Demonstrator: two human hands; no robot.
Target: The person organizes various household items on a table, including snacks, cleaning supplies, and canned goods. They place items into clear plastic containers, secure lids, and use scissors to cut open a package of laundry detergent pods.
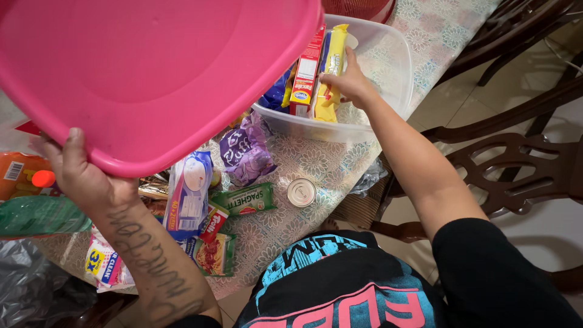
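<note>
While the left hand is gripping the lower edge of a big pink lid and holding it tilted up above the table, the right hand is reaching into a clear plastic tub and closing its fingers around a tall yellow packet, which is standing upright among the goods already inside. That packet is leaning just beside a red box, and a blue packet is sitting further to the left in the same tub. The tub is resting on a table covered with a flower-patterned cloth, close to the table's far end. Between the tub and the person's body, loose groceries are lying on the cloth: a purple snack bag just in front of the tub, a green flat packet below it, a small round tin standing apart to the right, and a white and blue pack lying partly under the lid's shadow. An orange bottle is lying at the far left, touching a green bag. Dark wooden chairs are standing to the right of the table.
</note>
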